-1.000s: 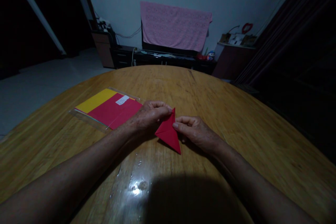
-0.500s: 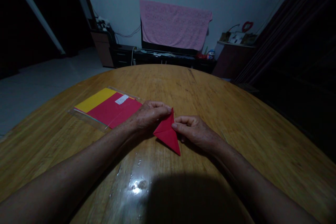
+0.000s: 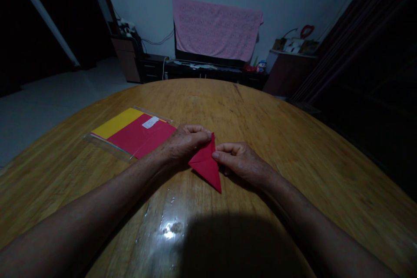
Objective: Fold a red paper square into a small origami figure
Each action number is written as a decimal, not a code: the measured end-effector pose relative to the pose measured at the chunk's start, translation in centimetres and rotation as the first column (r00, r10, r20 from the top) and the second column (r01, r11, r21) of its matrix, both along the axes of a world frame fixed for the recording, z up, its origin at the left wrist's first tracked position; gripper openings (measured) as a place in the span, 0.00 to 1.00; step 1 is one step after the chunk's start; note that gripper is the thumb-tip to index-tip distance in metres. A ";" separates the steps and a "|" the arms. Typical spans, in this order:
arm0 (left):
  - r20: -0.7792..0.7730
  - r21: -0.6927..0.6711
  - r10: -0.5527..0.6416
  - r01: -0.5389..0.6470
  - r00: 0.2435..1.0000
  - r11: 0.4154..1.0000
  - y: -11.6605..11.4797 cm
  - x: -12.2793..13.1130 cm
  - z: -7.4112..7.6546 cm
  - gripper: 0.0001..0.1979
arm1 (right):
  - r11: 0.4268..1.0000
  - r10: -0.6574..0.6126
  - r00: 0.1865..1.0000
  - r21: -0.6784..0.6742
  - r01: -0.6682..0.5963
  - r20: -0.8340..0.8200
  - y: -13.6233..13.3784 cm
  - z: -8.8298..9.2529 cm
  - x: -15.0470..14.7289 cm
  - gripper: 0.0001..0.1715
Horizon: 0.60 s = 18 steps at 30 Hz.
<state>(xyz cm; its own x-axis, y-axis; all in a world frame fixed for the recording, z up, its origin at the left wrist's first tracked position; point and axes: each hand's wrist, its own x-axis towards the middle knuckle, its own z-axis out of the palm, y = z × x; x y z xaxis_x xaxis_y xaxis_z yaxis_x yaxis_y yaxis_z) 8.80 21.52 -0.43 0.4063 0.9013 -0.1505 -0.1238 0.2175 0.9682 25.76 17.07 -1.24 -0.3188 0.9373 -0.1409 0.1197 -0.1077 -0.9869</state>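
Note:
A folded piece of red paper [image 3: 207, 166], with pointed ends and a crease across its middle, is held between my two hands just over the table. My left hand [image 3: 187, 141] pinches its upper tip, thumb on top and the other fingers curled behind. At the paper's right edge, my right hand [image 3: 243, 160] grips it between thumb and forefinger. The underside of the paper and some of my fingertips are hidden.
A clear plastic packet of coloured paper [image 3: 137, 132], yellow and red on top with a white label, lies left of my hands on the round wooden table [image 3: 260, 113]. Beyond stands a TV under a pink cloth [image 3: 216, 30] on a dark cabinet [image 3: 153, 69].
The red paper has shifted very slightly left, its lower tip included. Both hands keep their grip on it, and the whole view has moved a little.

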 end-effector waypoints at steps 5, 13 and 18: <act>-0.004 0.011 0.003 -0.003 1.000 1.000 -0.2 0.1 0.2 0.09 | 1.000 0.001 1.000 0.005 -0.001 0.007 0.1 -0.3 0.1 0.10; -0.056 -0.017 0.073 -0.074 0.996 0.997 -0.2 0.3 0.3 0.08 | 0.999 -0.022 0.999 0.032 0.021 0.031 -0.1 0.0 -0.2 0.14; -0.029 -0.041 0.029 -0.030 0.999 0.999 0.1 0.1 -0.1 0.09 | 0.997 -0.060 0.996 0.045 0.058 0.058 -0.2 0.3 -0.5 0.16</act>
<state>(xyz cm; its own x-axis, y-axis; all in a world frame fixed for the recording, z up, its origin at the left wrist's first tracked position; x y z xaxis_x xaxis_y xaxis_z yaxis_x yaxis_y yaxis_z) 8.91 21.63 -0.57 0.3745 0.9055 -0.1994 -0.1033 0.2545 0.9615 25.25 16.84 -0.90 -0.2550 0.9599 -0.1167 0.1732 -0.0734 -0.9822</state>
